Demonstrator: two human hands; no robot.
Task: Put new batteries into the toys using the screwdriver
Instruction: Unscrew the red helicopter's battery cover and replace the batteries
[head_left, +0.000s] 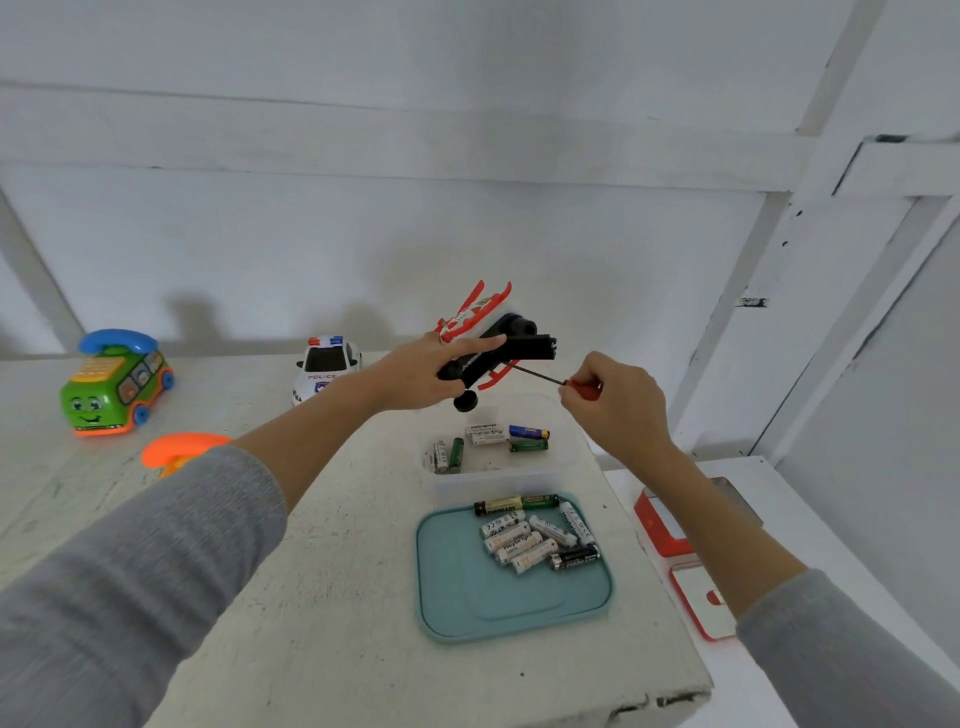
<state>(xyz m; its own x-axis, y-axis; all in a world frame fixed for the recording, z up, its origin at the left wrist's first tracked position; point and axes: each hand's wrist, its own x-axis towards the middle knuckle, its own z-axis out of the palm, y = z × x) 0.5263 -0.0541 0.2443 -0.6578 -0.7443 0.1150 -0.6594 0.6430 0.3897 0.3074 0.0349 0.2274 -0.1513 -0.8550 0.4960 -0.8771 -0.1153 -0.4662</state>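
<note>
Table (337, 571) looked like rough, chipped white paint, pretty matt. Toy phone car (117, 387) was glossy plastic, teal tray (467, 597) smooth matt plastic, screwdriver (540, 375) shaft dark metal, sleeves (130, 571) soft grey knit.

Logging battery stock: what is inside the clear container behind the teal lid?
The clear container holds about five loose batteries, some green, one blue. The held toy covers its far edge.

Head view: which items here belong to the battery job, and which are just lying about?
Job:
- red-black toy, held by left hand
- screwdriver, pinched by right hand
- batteries on teal lid
- batteries in clear tub
- police car
- green phone toy

Lying about:
- red-white boxes
</note>
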